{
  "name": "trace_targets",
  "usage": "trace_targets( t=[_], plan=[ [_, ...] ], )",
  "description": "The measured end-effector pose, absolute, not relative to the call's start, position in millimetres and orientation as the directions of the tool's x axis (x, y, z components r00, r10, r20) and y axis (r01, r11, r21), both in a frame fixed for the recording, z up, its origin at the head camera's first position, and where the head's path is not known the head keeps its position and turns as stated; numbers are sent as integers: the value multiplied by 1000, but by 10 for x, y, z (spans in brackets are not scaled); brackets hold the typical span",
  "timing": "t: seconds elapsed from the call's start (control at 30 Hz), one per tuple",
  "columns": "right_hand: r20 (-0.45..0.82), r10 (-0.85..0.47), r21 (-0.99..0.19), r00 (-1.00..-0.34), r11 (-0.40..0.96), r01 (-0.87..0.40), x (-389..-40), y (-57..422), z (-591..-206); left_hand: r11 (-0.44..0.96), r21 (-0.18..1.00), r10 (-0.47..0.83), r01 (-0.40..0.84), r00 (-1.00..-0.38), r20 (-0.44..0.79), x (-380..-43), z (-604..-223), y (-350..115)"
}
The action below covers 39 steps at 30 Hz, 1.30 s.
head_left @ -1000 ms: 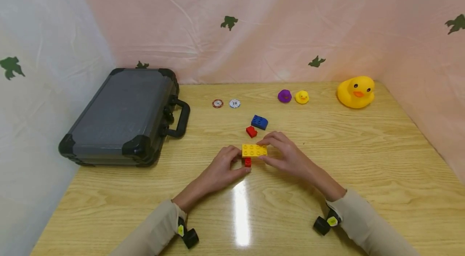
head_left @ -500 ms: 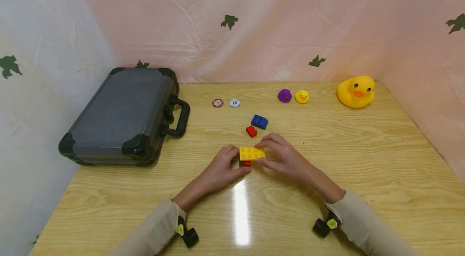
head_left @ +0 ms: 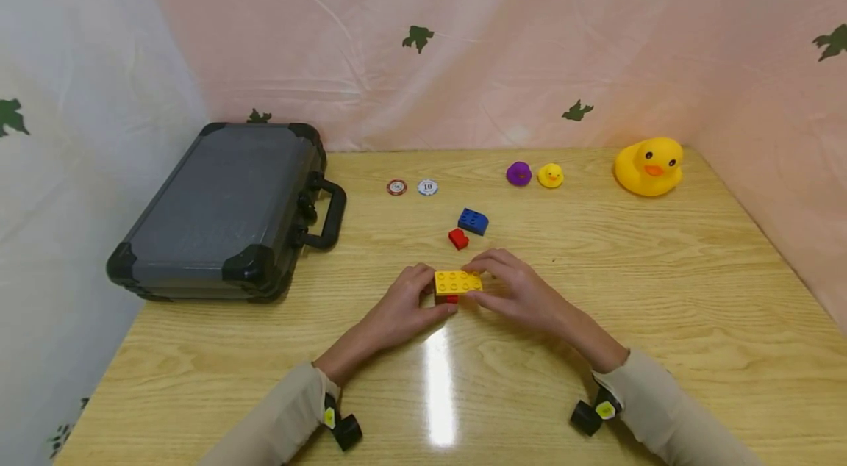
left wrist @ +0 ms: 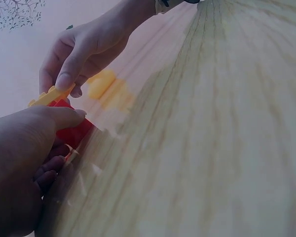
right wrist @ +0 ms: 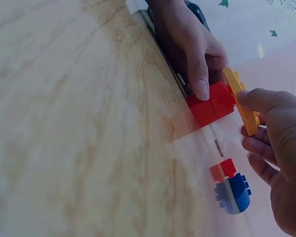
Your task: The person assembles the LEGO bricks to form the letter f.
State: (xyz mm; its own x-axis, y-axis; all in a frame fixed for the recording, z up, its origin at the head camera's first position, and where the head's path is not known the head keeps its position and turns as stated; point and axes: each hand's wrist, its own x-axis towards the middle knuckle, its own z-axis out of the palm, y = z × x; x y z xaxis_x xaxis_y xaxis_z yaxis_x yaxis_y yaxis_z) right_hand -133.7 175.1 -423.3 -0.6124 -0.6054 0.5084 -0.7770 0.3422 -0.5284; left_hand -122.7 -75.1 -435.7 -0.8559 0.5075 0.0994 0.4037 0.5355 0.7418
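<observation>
My left hand (head_left: 402,310) grips a stack of two red toy building bricks (right wrist: 214,109) standing on the table, its thumb along their near side. Over the stack lies a thin yellow eight-stud brick (head_left: 450,281), which hides most of the red from the head view. My right hand (head_left: 519,291) pinches this yellow brick near its right end, between thumb and fingertips. In the right wrist view the yellow brick's underside is right at the red studs, slightly tilted to them. Just beyond the hands lie a small red brick (head_left: 458,239) and a blue brick (head_left: 473,222) with a rounded end.
A grey hard case (head_left: 212,201) with a black handle lies at the left. Farther back are a red chip (head_left: 397,187), a white chip (head_left: 427,187), a small purple duck (head_left: 519,173), a small yellow duck (head_left: 550,175) and a large yellow duck (head_left: 649,167). Cloth walls enclose the table.
My right hand has brought the yellow brick slightly left and toward me, down over the red stack, covering more of it. My left hand stays almost still.
</observation>
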Motion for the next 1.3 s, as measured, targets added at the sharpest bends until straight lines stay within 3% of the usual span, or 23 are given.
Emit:
trace_targets(
  t=[0.6, 0.93, 1.3],
  plan=[
    [483, -630, -516, -609, 357, -778, -1311, 1730, -4186, 524, 741, 509, 419, -852, 121, -1229, -4370, -752],
    [535, -632, -487, -560, 311, -816, -1338, 1725, -4220, 529, 736, 508, 423, -852, 125, -1235, -4369, -749],
    [493, -642, -472, -586, 369, -801, -1305, 1734, -4178, 533, 739, 510, 413, -853, 109, -1234, -4357, -755]
  ],
)
